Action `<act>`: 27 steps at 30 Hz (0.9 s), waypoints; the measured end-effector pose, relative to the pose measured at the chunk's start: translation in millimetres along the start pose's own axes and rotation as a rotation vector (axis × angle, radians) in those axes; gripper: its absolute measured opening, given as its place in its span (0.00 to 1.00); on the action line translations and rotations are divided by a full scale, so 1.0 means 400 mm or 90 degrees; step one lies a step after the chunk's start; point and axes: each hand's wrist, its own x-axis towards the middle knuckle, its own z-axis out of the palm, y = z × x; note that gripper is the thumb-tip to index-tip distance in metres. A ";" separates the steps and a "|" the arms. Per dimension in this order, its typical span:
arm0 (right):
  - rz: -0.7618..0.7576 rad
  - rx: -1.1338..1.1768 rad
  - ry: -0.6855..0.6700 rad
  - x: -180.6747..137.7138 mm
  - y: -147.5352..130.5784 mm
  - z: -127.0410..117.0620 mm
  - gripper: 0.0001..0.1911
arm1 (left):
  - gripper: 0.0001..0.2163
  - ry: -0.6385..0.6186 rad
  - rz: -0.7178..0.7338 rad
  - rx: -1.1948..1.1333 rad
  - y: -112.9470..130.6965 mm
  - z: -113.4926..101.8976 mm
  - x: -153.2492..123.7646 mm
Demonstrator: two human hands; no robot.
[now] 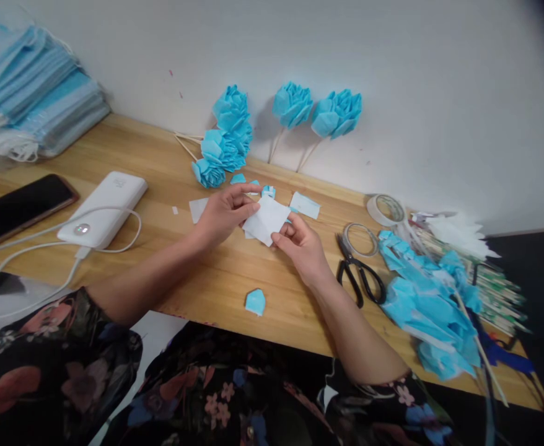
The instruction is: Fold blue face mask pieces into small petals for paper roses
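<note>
A small white square of thin sheet is held between my two hands, above the wooden table. My left hand pinches its upper left edge between thumb and fingers. At the lower right corner, my right hand grips it with the thumb on top. Other pale pieces lie around it: a white piece beside my left hand and a light blue rectangle behind my right hand. Several small blue petals lie just beyond the square. One cut blue petal rests alone near the table's front edge.
Blue flowers on sticks lie at the back, and two more lean on the wall. Right are black-handled scissors, tape rolls and crumpled blue material. Left are a power bank, a phone and bagged masks.
</note>
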 end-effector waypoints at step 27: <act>-0.145 -0.157 0.284 0.027 -0.023 -0.109 0.13 | 0.06 -0.535 -0.047 0.298 0.083 -0.077 -0.019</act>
